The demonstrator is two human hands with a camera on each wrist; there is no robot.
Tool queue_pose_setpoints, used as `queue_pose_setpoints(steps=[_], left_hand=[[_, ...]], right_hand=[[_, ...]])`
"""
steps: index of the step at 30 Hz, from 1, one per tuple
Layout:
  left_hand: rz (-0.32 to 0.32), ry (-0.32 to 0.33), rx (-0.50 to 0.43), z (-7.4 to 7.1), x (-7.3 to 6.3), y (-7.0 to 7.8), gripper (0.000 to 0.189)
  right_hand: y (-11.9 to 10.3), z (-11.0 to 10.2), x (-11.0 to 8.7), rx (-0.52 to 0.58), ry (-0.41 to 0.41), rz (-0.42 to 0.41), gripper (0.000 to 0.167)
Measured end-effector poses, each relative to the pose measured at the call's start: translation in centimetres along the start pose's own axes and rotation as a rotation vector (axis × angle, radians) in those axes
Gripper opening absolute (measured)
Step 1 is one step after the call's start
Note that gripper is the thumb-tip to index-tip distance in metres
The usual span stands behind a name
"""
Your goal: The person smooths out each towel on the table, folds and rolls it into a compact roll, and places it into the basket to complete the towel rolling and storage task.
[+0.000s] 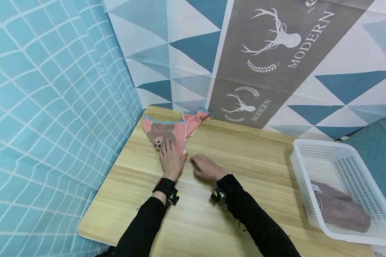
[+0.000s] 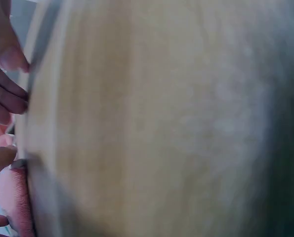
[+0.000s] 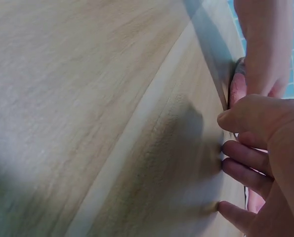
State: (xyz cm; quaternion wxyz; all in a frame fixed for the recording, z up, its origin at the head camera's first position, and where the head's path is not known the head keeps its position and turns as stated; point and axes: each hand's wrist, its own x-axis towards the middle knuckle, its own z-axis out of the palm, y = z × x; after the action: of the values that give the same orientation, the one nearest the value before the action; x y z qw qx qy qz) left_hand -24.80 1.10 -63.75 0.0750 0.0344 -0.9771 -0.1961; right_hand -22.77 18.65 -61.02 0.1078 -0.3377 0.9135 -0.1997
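A pink towel (image 1: 180, 132) with a brown bear picture and blue edging lies at the far left of the table, one part flat and another bunched to the right. On its near edge rests my left hand (image 1: 172, 162), fingers stretched out over the bear. My right hand (image 1: 207, 167) is just to the right of it, fingers loosely bent and holding nothing. In the right wrist view, the right hand's fingertips (image 3: 231, 165) are close over the wood. The left wrist view catches a thick pink edge of the towel (image 2: 18, 202) beside the left thumb.
At the right of the wooden table (image 1: 244, 157) stands a white perforated basket (image 1: 300, 178) with a rolled brown towel (image 1: 344, 210) inside. A blue tiled-pattern sheet (image 1: 61, 117) borders the left side, and a patterned backdrop (image 1: 193, 53) rises behind the table.
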Motion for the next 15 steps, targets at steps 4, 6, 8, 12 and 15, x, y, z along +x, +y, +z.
queue_pose_setpoints(steps=[4,6,8,12,15], left_hand=[[0.009,0.046,0.001,0.5,-0.2,-0.2,0.071],[0.016,0.077,-0.001,0.7,-0.2,-0.1,0.062],[0.020,0.097,0.005,0.7,-0.4,0.0,0.052],[0.019,0.084,0.021,0.8,-0.6,0.2,0.034],[0.019,0.052,0.010,0.7,-0.7,0.5,0.025]], right_hand=[[0.0,0.2,-0.2,0.022,0.002,0.014,0.044],[0.1,0.5,-0.4,0.021,0.022,0.024,0.045],[0.2,0.9,-0.6,0.021,0.046,0.035,0.044],[0.4,1.8,-0.8,0.000,0.100,0.048,0.044],[0.4,2.2,-0.7,-0.019,0.146,0.051,0.045]])
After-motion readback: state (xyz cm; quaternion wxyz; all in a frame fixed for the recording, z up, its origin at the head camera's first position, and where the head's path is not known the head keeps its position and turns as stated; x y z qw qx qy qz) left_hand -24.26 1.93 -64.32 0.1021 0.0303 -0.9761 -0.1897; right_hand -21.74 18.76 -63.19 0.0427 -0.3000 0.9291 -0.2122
